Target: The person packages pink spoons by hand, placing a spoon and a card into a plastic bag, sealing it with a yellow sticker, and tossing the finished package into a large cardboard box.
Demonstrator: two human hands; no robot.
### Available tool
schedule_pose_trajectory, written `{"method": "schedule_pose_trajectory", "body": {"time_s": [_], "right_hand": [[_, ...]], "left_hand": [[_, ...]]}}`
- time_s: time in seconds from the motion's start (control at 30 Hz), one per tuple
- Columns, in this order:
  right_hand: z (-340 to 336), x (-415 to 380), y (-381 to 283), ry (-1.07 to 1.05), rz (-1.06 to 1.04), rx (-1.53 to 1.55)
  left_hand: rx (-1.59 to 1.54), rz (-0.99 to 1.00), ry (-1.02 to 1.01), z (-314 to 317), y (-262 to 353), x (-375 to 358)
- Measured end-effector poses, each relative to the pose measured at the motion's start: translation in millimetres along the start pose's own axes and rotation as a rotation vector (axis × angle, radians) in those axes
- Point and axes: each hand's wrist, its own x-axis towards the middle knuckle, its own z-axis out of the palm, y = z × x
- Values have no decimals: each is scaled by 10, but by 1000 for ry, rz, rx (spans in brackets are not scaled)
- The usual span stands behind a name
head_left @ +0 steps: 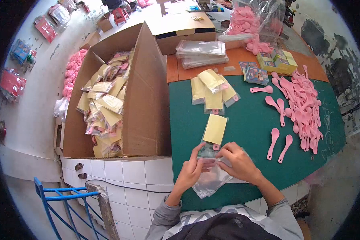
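Observation:
In front of me on the green table (244,116) lies a clear plastic bag (209,151) with a yellow card (215,129) and a pink spoon handle (216,147) showing inside. My left hand (193,170) is at the bag's near end, its index finger along the edge and the other fingers curled. The bent fingers of my right hand (239,162) pinch the plastic at the same end. Below both hands rests a stack of flat clear bags (212,182). Just beyond sit several packed bags with yellow cards (214,88).
Pink spoons (302,108) are heaped on the right, beside picture cards (254,74) and card stacks (277,62). Clear sleeves (200,52) lie at the back. A large cardboard box (146,100) of packed bags stands left, with a blue metal frame (68,194) nearer.

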Motion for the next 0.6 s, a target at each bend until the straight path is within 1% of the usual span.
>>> {"method": "schedule_pose_trajectory", "body": {"time_s": [0.03, 0.1, 0.13, 0.23, 0.3, 0.4, 0.47, 0.53, 0.6], "right_hand": [[21, 12, -18, -6, -1, 3], [103, 31, -21, 56, -29, -7], [132, 41, -25, 90, -41, -13], [127, 36, -84, 96, 31, 37], [70, 33, -87, 19, 64, 136], [15, 7, -7, -63, 84, 231], [17, -7, 45, -86, 55, 240], [29, -20, 71, -83, -3, 210], [19, -36, 51, -109, -6, 172]], "left_hand": [[54, 17, 0, -9, 0, 2], [162, 56, 1, -22, 10, 41], [166, 85, -10, -5, 23, 36], [222, 155, -59, 67, 61, 19], [319, 182, -93, 90, 59, 6], [144, 207, -198, 165, 77, -19], [312, 323, -203, 153, 58, 4], [343, 338, -212, 158, 63, 3], [237, 255, -225, 178, 105, -22]]}}
